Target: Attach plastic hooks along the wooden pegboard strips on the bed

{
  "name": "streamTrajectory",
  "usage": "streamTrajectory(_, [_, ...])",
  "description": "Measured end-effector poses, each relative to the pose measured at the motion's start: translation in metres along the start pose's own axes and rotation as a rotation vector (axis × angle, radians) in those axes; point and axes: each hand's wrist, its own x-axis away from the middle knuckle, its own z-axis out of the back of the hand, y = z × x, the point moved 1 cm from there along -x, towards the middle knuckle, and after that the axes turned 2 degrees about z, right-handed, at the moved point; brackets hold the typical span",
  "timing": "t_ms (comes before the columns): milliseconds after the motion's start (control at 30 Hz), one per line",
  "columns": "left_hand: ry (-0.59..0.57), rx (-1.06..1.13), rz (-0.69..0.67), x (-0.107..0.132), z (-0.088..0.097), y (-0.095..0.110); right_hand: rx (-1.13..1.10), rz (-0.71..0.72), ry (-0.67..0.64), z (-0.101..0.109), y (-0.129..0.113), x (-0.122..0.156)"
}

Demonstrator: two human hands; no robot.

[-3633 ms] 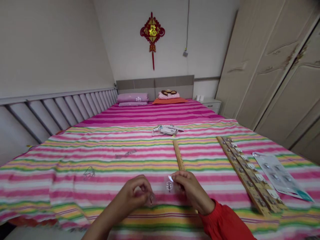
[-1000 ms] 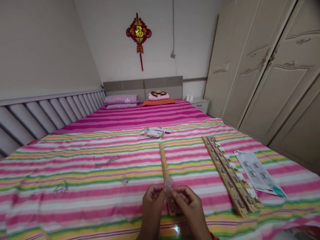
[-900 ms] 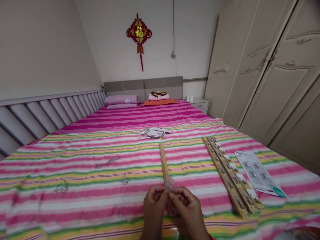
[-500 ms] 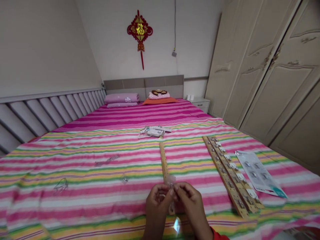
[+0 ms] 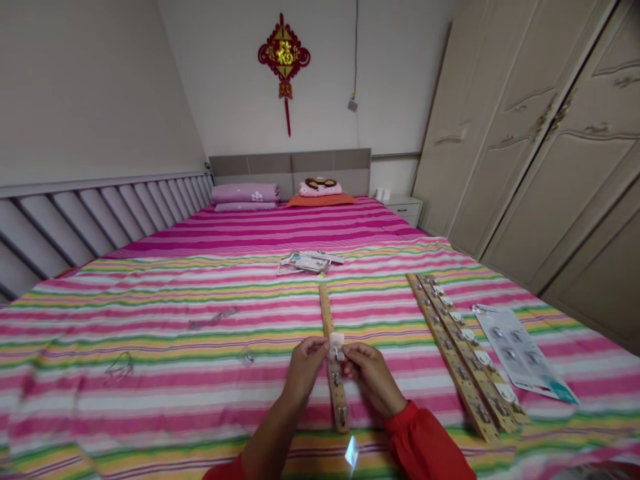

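Hook point(image 5: 337, 352) is pinched at opposite edges by left hand point(image 5: 306, 368) and right hand point(image 5: 373, 375), a two-sided grip that likely squares it over the wooden strip point(image 5: 326, 310).

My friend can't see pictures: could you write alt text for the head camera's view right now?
A person's left-hand grip and right-hand grip pinch a small clear-backed piece at a narrow wooden strip on a striped bedspread. To the right lie more wooden strips with metal fittings and a card of metal pieces; packets lie farther back.
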Motion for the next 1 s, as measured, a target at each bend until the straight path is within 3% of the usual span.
streamTrajectory(367, [0.124,-0.031,0.028,-0.025,0.002,-0.026,0.193,0.058,0.072,0.005,0.02,-0.028])
streamTrajectory(1000, [0.167,-0.179,0.058,-0.037,0.002,-0.038,0.423,0.153,0.1,0.014,0.039,-0.047])
